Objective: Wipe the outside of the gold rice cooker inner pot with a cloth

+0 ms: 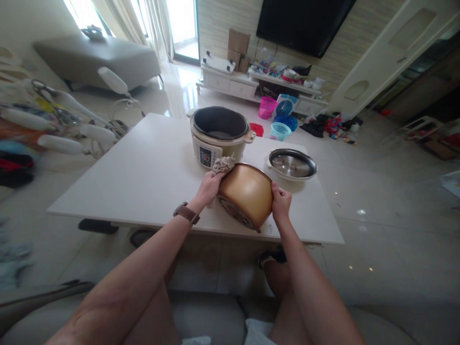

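Head view | your left hand is wrapped on the gold pot's left side with a crumpled cloth, your right hand gripping its right | pot tilts by the table's near edge, base toward you | cooker stands beyond, toward the far edge, nearer your left hand

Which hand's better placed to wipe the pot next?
Probably the left hand: it holds the cloth at the pot. The right hand shows no cloth and grips the pot's opposite side.
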Demonstrator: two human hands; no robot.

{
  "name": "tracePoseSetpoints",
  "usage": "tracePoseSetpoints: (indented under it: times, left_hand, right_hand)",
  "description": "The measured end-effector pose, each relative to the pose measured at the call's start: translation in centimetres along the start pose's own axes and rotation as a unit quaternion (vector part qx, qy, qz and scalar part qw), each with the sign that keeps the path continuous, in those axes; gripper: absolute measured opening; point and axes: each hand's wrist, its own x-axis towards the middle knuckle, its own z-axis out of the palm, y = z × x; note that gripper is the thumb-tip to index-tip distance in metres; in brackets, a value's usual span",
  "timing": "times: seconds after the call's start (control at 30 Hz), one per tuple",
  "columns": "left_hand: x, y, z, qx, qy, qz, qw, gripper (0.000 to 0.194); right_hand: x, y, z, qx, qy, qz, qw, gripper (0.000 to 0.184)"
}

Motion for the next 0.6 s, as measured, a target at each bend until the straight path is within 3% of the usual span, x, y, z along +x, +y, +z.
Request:
tracePoseSetpoints:
  times: [0.1,0.17,0.23,0.43,0.6]
  left_hand:
    - [-1.0,2.0,-0.4,0.072,-0.084,0.177,0.978,0.047]
    - [-1.3,2.4,-0.4,0.096,-0.104,0.22,0.965,0.051]
    - [-1.1,2.0,-0.4,0.089,-0.085,0.201,0.972,0.05]
    - [0.8,-1.2,0.1,0.039,-0.014,0.028,0.999,0.048]
    - [0.3,-2.3,1.1,0.018,0.021,-0.024,0.999,0.049]
  right_hand:
    - [0.1,-0.1,0.3,0.002,-0.009,0.008,1.0,0.071]
    - [0.1,0.0,0.4,0.005,-0.01,0.01,1.0,0.072]
    - [0.2,0.3,0.4,0.012,-0.006,0.008,1.0,0.073]
    - [1.0,2.4,-0.4,0.023,0.015,0.013,1.0,0.076]
    - [2.5,2.2,-1.7,0.028,-0.017,0.017,0.999,0.071]
